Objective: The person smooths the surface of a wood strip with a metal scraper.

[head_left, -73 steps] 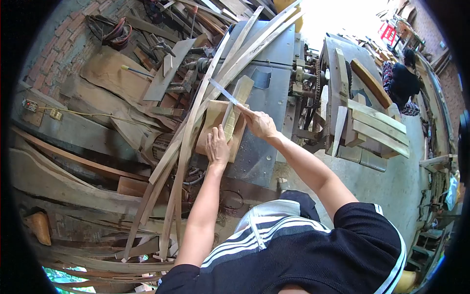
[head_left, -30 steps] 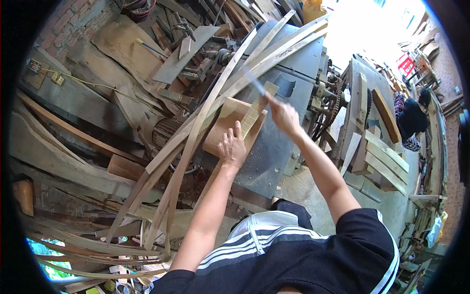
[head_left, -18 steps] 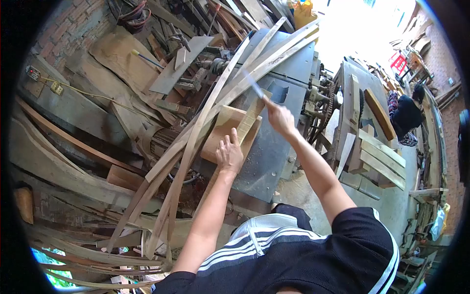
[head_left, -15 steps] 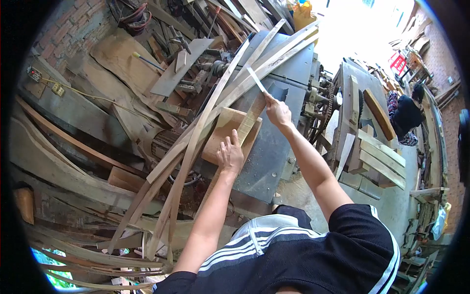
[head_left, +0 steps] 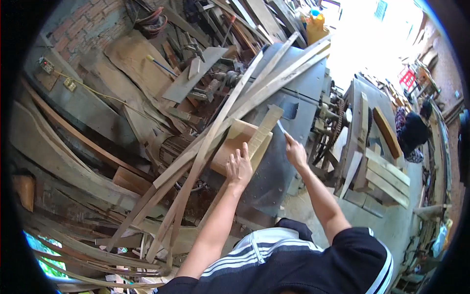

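Observation:
My left hand [head_left: 239,165] presses down on the near end of a narrow pale wood piece [head_left: 262,131] lying across a thicker wooden block [head_left: 234,143] on the grey machine table [head_left: 284,161]. My right hand [head_left: 295,152] is just right of the piece, closed on a thin metal blade [head_left: 281,128] whose tip points up toward the wood's edge. Only a short stretch of the blade shows above the fingers.
Several long thin wooden slats [head_left: 230,108] lean across the table to the left. Planks, boards and a motor pile up against the brick wall [head_left: 93,29]. A stack of timber [head_left: 387,171] stands to the right. Another person [head_left: 413,132] crouches at far right.
My right hand, raised with the blade over the wood's far end, has come down to the right side of the piece. My left hand stays on the wood. The view shifted slightly.

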Demonstrator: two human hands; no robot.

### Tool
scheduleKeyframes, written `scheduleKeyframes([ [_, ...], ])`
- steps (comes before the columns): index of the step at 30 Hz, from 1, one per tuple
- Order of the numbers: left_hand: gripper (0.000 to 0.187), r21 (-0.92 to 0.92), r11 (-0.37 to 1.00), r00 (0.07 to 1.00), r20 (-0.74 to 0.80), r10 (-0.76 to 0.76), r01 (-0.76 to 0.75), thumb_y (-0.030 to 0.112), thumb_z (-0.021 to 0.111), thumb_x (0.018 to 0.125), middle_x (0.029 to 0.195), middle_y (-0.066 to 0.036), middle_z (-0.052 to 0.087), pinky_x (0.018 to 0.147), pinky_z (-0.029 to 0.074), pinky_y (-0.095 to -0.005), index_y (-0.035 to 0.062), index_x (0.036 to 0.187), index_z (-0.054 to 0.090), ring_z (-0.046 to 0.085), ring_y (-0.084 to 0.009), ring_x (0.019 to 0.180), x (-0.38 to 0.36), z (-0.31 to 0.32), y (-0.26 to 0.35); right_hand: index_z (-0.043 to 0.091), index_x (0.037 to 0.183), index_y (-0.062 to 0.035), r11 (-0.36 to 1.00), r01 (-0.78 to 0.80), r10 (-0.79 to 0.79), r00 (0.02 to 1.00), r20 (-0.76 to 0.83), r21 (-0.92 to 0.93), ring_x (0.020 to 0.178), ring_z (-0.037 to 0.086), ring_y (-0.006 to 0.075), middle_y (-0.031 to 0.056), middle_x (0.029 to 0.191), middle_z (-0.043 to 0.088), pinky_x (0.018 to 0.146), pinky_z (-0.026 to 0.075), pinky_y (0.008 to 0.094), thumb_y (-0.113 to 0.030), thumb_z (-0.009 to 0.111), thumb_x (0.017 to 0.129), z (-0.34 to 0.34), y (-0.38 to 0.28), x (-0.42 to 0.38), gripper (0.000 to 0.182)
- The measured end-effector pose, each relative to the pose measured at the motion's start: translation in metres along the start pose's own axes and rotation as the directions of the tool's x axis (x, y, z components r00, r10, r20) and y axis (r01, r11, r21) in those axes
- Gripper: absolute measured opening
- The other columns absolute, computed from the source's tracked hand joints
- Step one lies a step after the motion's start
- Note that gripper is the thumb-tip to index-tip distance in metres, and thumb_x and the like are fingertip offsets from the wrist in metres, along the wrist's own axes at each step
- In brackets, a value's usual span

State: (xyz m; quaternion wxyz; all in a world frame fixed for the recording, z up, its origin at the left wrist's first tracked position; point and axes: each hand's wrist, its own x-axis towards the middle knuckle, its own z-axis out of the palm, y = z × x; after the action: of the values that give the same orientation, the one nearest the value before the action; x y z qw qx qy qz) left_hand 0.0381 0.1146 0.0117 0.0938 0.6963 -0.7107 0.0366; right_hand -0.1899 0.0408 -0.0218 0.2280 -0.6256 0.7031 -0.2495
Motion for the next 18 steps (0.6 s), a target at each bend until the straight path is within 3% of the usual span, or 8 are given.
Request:
scheduleKeyframes([
  [1, 0.060, 0.005, 1.000, 1.000, 0.008, -0.010, 0.010, 0.019, 0.062, 0.091, 0.111, -0.015, 0.061, 0.076, 0.059, -0.0475, 0.0111, 0.146, 0.041, 0.066, -0.0337, 0.097, 0.003, -0.007, 0.000, 0.058, 0.141, -0.0299, 0.989, -0.119, 0.117, 0.993, 0.027, 0.087, 0.108, 0.067, 0.0414, 0.0225, 0.118, 0.068, 0.091, 0.054, 0.0456, -0.023, 0.049, 0.102, -0.002, 0.003, -0.010, 0.041],
  [3, 0.065, -0.040, 0.999, 0.999, 0.039, -0.006, 0.008, 0.019, 0.067, 0.089, 0.111, -0.015, 0.061, 0.078, 0.058, -0.0493, 0.0121, 0.148, 0.040, 0.066, -0.0347, 0.101, -0.001, -0.011, 0.001, 0.057, 0.143, -0.0287, 0.981, -0.101, 0.107, 0.994, -0.028, 0.163, 0.109, 0.067, 0.0397, 0.0226, 0.119, 0.068, 0.091, 0.053, 0.0432, -0.022, 0.049, 0.102, -0.016, 0.003, -0.009, 0.042],
  [4, 0.066, -0.024, 1.000, 0.999, 0.037, -0.015, 0.016, 0.019, 0.068, 0.089, 0.111, -0.015, 0.061, 0.077, 0.058, -0.0495, 0.0122, 0.148, 0.039, 0.066, -0.0345, 0.100, 0.000, -0.008, 0.001, 0.058, 0.141, -0.0300, 0.960, 0.087, -0.041, 0.984, -0.172, 0.267, 0.099, 0.067, 0.0457, 0.0265, 0.104, 0.069, 0.083, 0.054, 0.0494, -0.029, 0.050, 0.103, -0.016, 0.009, 0.002, 0.039],
  [5, 0.066, -0.026, 1.000, 0.999, 0.048, -0.007, 0.008, 0.019, 0.068, 0.089, 0.111, -0.015, 0.061, 0.077, 0.058, -0.0495, 0.0122, 0.148, 0.039, 0.066, -0.0345, 0.100, 0.000, -0.005, 0.001, 0.054, 0.144, -0.0309, 0.947, 0.066, -0.025, 0.991, -0.134, 0.313, 0.096, 0.067, 0.0465, 0.0264, 0.103, 0.069, 0.081, 0.053, 0.0515, -0.031, 0.049, 0.103, -0.041, -0.016, 0.001, 0.041],
  [8, 0.060, -0.033, 0.999, 1.000, 0.010, 0.006, -0.006, 0.015, 0.060, 0.090, 0.109, -0.015, 0.062, 0.076, 0.059, -0.0470, 0.0110, 0.147, 0.041, 0.065, -0.0333, 0.097, 0.001, -0.003, 0.000, 0.054, 0.144, -0.0337, 0.973, 0.114, -0.089, 0.988, -0.130, 0.200, 0.094, 0.068, 0.0456, 0.0254, 0.102, 0.070, 0.080, 0.054, 0.0522, -0.033, 0.047, 0.104, -0.053, -0.044, 0.011, 0.041],
  [10, 0.061, -0.020, 1.000, 1.000, 0.009, 0.009, -0.009, 0.014, 0.060, 0.089, 0.110, -0.015, 0.062, 0.076, 0.059, -0.0469, 0.0110, 0.147, 0.041, 0.066, -0.0336, 0.097, 0.001, -0.003, -0.001, 0.054, 0.143, -0.0357, 0.969, 0.168, -0.148, 0.982, 0.120, -0.181, 0.094, 0.069, 0.0440, 0.0236, 0.103, 0.071, 0.080, 0.055, 0.0525, -0.033, 0.046, 0.103, -0.056, -0.063, 0.016, 0.040],
  [14, 0.063, -0.021, 1.000, 1.000, 0.015, -0.004, 0.004, 0.014, 0.059, 0.089, 0.112, -0.015, 0.061, 0.076, 0.059, -0.0470, 0.0121, 0.149, 0.039, 0.066, -0.0344, 0.097, 0.002, 0.002, 0.000, 0.050, 0.145, -0.0381, 0.966, 0.238, -0.250, 0.959, -0.131, -0.101, 0.075, 0.070, 0.0440, 0.0230, 0.085, 0.071, 0.065, 0.057, 0.0549, -0.027, 0.048, 0.101, -0.022, -0.056, 0.050, 0.046],
  [18, 0.062, -0.014, 1.000, 0.999, 0.027, -0.019, 0.019, 0.015, 0.058, 0.090, 0.113, -0.014, 0.060, 0.076, 0.059, -0.0479, 0.0140, 0.148, 0.040, 0.065, -0.0343, 0.098, 0.001, -0.001, 0.000, 0.051, 0.146, -0.0332, 0.931, 0.353, -0.359, 0.931, -0.064, -0.089, 0.072, 0.068, 0.0461, 0.0265, 0.084, 0.068, 0.061, 0.054, 0.0567, -0.015, 0.051, 0.098, -0.023, -0.065, -0.012, 0.051],
])
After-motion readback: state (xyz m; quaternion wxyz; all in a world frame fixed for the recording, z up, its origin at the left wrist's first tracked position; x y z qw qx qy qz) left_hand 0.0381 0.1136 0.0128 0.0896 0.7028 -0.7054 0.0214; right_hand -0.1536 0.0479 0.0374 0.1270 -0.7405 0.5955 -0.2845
